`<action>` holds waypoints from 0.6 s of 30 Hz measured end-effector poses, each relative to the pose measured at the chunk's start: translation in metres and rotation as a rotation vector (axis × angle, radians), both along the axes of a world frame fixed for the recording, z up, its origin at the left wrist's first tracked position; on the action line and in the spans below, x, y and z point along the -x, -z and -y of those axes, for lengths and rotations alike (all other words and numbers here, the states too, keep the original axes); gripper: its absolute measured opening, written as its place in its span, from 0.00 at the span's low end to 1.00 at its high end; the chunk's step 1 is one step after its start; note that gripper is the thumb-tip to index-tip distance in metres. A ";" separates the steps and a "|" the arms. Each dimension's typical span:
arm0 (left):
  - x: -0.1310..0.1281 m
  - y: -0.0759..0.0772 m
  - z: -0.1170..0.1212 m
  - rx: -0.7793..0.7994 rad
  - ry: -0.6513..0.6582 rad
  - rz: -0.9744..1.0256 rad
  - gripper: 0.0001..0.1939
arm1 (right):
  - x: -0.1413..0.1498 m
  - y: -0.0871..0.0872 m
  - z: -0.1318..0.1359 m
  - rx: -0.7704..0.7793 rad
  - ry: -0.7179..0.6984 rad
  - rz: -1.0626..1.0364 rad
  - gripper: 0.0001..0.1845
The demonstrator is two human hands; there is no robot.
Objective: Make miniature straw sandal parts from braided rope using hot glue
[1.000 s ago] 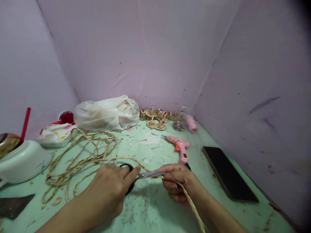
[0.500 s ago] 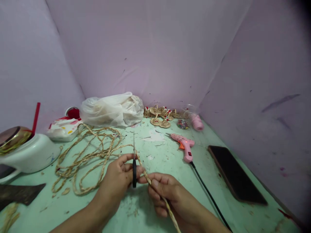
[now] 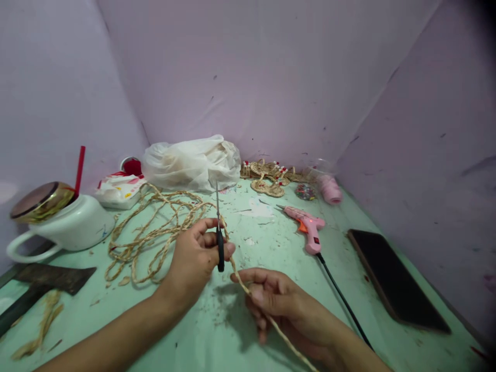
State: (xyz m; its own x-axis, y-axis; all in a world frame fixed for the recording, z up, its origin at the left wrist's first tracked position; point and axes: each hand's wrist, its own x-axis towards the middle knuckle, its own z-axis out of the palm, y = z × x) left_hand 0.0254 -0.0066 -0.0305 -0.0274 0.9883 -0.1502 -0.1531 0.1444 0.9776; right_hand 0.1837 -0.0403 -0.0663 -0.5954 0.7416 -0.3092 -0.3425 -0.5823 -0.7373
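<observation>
Black-handled scissors (image 3: 220, 250) stand upright, blades pointing away, in my left hand (image 3: 197, 250), whose fingers close round the handle. Braided straw-coloured rope (image 3: 241, 283) runs past the scissors and down toward the lower right. My right hand (image 3: 277, 305) pinches this rope between thumb and fingers, a little nearer to me than the left hand. Loose loops of the same rope (image 3: 141, 243) lie on the green table to the left. Whether the left fingertips also grip the rope is hard to make out.
A pink glue gun (image 3: 310, 227) and a dark phone (image 3: 399, 281) lie on the right. Behind are a white plastic bag (image 3: 194, 163), woven pieces with beads (image 3: 267, 187) and a pink spool (image 3: 330, 190). A white mug (image 3: 77, 225) and a hatchet (image 3: 58, 276) sit left.
The view has shifted, so most things appear farther right and higher. My right hand has moved apart from the left, with a longer stretch of rope showing between them.
</observation>
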 end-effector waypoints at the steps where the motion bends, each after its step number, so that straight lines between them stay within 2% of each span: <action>1: 0.001 -0.001 -0.001 -0.010 -0.017 -0.006 0.22 | -0.002 0.000 -0.001 -0.015 0.015 0.021 0.23; 7: 0.005 -0.001 -0.007 -0.011 -0.049 0.025 0.21 | -0.005 -0.001 -0.003 -0.029 0.103 0.158 0.15; 18: 0.005 0.004 -0.010 -0.034 -0.060 0.008 0.21 | -0.004 0.000 -0.002 -0.017 0.070 0.128 0.14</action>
State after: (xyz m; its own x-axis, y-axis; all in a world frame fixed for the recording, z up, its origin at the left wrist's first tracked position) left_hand 0.0203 0.0034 -0.0344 -0.0851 0.9894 -0.1175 -0.1684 0.1019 0.9804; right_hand 0.1877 -0.0380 -0.0662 -0.4985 0.7856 -0.3666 -0.2839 -0.5475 -0.7872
